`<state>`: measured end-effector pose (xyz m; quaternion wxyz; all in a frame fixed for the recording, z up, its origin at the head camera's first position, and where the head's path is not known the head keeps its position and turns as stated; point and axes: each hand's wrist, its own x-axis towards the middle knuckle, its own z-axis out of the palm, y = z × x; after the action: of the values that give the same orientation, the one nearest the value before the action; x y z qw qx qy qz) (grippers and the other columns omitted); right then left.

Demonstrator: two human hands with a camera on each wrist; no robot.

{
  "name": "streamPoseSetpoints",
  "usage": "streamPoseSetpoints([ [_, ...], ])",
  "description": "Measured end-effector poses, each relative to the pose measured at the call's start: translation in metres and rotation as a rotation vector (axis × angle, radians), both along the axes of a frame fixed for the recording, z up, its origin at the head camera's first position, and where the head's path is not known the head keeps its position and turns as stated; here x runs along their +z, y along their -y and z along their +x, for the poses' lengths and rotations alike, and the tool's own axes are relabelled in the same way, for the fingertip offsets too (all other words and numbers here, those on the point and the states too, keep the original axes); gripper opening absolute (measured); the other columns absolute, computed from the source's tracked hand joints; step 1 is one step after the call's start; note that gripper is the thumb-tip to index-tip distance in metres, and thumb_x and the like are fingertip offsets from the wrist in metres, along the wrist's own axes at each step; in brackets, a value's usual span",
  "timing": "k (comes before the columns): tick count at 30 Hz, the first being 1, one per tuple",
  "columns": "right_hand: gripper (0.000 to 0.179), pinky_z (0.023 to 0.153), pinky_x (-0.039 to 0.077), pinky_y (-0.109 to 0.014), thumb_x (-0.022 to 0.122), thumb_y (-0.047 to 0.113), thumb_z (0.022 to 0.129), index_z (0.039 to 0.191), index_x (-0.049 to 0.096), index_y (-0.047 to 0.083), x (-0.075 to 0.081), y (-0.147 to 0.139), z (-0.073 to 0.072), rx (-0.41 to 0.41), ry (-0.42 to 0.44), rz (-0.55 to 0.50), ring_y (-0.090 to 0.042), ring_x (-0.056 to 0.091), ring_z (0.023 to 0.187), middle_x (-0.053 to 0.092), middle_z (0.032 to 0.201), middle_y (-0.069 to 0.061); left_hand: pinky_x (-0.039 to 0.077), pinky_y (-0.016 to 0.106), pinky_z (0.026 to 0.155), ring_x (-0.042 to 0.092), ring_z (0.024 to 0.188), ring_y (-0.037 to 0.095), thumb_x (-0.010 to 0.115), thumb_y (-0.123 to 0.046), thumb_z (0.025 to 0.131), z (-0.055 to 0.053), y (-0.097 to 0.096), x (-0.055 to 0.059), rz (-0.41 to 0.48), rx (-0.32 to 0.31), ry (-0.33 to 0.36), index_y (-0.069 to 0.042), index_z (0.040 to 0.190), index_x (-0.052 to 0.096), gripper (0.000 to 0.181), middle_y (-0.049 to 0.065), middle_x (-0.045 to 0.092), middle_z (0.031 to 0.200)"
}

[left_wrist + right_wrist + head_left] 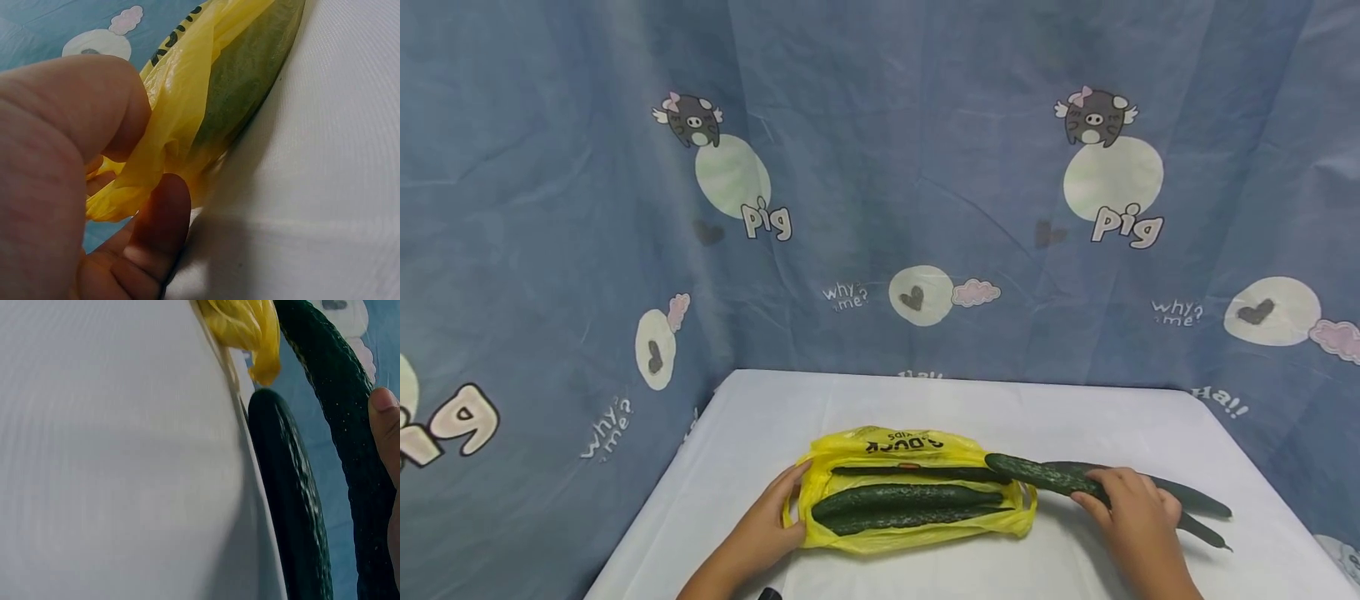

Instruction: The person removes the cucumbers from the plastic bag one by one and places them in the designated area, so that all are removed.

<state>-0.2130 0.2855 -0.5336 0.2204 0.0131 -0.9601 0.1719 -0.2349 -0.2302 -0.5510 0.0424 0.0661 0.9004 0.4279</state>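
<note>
A yellow plastic bag (835, 454) lies on its side with its mouth spread, and several dark green cucumbers (910, 498) rest lengthwise inside it. At its left end my left hand (767, 517) grips the bag; the left wrist view shows the thin yellow plastic (178, 119) between thumb and fingers. My right hand (1138, 521) holds a bumpy cucumber (1037, 472) around its middle, raised off the table, its left tip over the bag's right end. Behind and below that hand, another cucumber (1198, 500) lies on the table, also visible as a smoother cucumber (287, 475) in the right wrist view.
A white cloth covers the table (1000, 575). Blue curtain fabric (865, 167) with printed pigs and words hangs behind and at the sides. A small black object (770, 594) shows at the lower edge, near the left forearm.
</note>
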Motion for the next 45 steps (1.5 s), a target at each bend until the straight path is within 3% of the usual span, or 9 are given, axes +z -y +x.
streamPoseSetpoints([
  [11,0.047,0.090,0.028,-0.064,0.077,0.046,0.091,0.117,0.074,0.006,0.003,-0.022,0.005,-0.012,0.093,0.003,-0.045,0.057,0.113,0.069,0.116,-0.016,0.032,0.066,0.120,0.046,0.147,0.038,0.069,-0.007,0.077,0.000,0.000,0.000,-0.005,0.001,-0.002,-0.028,0.164,0.036,0.096,0.013,0.030,0.170],
  [21,0.045,0.089,0.028,-0.064,0.075,0.044,0.093,0.116,0.073,0.006,-0.003,-0.036,0.008,-0.005,0.081,-0.005,-0.045,0.057,0.111,0.068,0.116,-0.017,0.032,0.064,0.120,0.046,0.147,0.038,0.068,-0.005,0.076,-0.001,0.000,0.000,0.000,0.003,-0.001,-0.028,0.164,0.037,0.096,0.013,0.030,0.170],
  [35,0.055,0.088,0.030,-0.065,0.069,0.049,0.096,0.124,0.070,0.002,-0.008,-0.048,0.007,0.037,0.207,-0.040,-0.047,0.055,0.116,0.064,0.126,-0.022,0.031,0.065,0.121,0.046,0.147,0.039,0.068,-0.007,0.076,0.000,-0.001,0.001,0.000,0.007,0.005,-0.028,0.164,0.036,0.096,0.013,0.030,0.170],
  [41,0.049,0.089,0.029,-0.064,0.075,0.040,0.093,0.125,0.070,0.004,-0.008,-0.048,0.005,0.027,0.222,-0.032,-0.049,0.053,0.118,0.063,0.130,-0.022,0.031,0.065,0.121,0.045,0.147,0.040,0.068,-0.006,0.076,0.000,-0.001,0.000,-0.002,0.010,0.008,-0.028,0.164,0.036,0.096,0.014,0.030,0.170],
  [45,0.044,0.092,0.028,-0.064,0.079,0.033,0.090,0.123,0.071,0.005,-0.010,-0.049,0.005,0.037,0.180,-0.013,-0.047,0.052,0.119,0.065,0.129,-0.021,0.031,0.065,0.121,0.045,0.148,0.039,0.068,-0.006,0.076,0.000,-0.002,0.001,0.005,0.008,0.009,-0.028,0.164,0.037,0.095,0.014,0.029,0.170],
])
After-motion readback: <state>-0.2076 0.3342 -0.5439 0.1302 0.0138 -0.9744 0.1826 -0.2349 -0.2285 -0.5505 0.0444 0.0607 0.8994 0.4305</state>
